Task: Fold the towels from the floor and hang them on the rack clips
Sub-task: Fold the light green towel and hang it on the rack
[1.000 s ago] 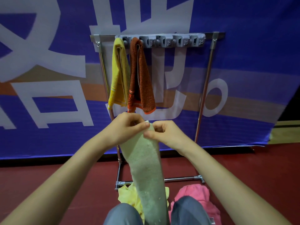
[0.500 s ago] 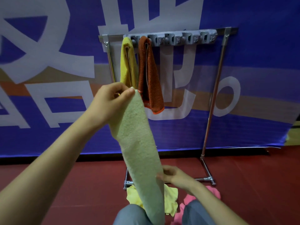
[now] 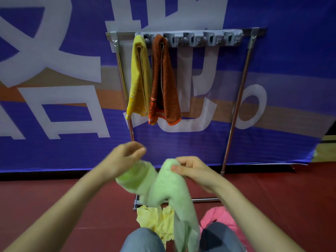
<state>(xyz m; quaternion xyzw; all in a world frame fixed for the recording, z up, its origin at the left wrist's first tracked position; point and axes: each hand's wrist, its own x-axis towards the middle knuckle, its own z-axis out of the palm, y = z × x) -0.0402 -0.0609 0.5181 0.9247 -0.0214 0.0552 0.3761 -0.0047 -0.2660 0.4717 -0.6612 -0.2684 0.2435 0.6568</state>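
Note:
A pale green towel (image 3: 163, 190) hangs doubled between my hands in front of the rack. My right hand (image 3: 192, 170) pinches one folded end of it. My left hand (image 3: 125, 159) is blurred and grips the other end, which drapes below it. The towel's tail drops between my knees. On the metal rack (image 3: 236, 106) a grey clip bar (image 3: 200, 40) runs along the top. A yellow towel (image 3: 139, 77) and an orange-brown towel (image 3: 164, 82) hang from its two leftmost clips; the other clips are bare.
A pale yellow towel (image 3: 156, 220) and a pink towel (image 3: 218, 217) lie on the red floor by my knees (image 3: 143, 240). A blue banner with large white characters (image 3: 54, 73) stands right behind the rack. The rack's base bar (image 3: 205, 199) crosses the floor.
My left hand has dropped from beside the hanging towels to waist height. My right hand has risen from the towel's lower part, bringing it up level, so the towel now hangs doubled.

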